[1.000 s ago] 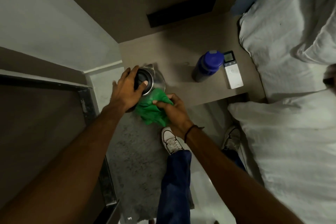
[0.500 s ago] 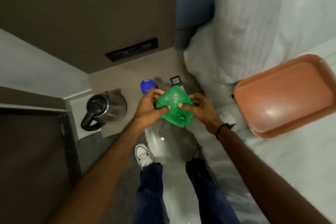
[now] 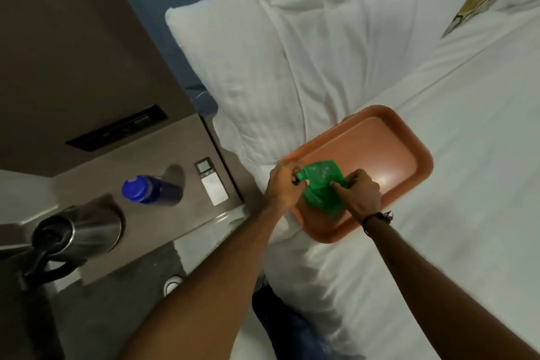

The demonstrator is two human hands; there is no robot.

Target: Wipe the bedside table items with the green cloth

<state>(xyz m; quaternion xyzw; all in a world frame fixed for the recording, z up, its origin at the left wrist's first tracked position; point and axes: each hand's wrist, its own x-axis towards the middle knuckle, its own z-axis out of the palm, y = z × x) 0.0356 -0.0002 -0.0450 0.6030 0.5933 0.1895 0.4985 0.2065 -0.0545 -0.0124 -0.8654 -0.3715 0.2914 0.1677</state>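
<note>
Head view is showing both hands holding the green cloth [image 3: 320,187] over the near left corner of an orange tray [image 3: 380,155] that is lying on the white bed [image 3: 453,213]. The left hand [image 3: 285,186] is pinching the cloth's upper left corner, its grip pressed together on the fabric; something small and dark is showing at its fingertips, too blurred to tell what. The right hand [image 3: 362,191] is gripping the cloth's right side, fingers curled and closed on it, a dark band circling the wrist. The cloth is hanging bunched between the two hands, just above or touching the tray; which one cannot be told. A white pillow [image 3: 248,82] is lying just beyond the tray, touching its far edge. To the left, the bedside counter [image 3: 163,231] is carrying three things: a steel kettle [image 3: 79,234] with a black handle standing at the near left, a blue bottle [image 3: 152,190] standing upright in the middle, and a white remote [image 3: 211,181] lying flat near the counter's right edge. All three are sitting well apart from the cloth and hands.
</note>
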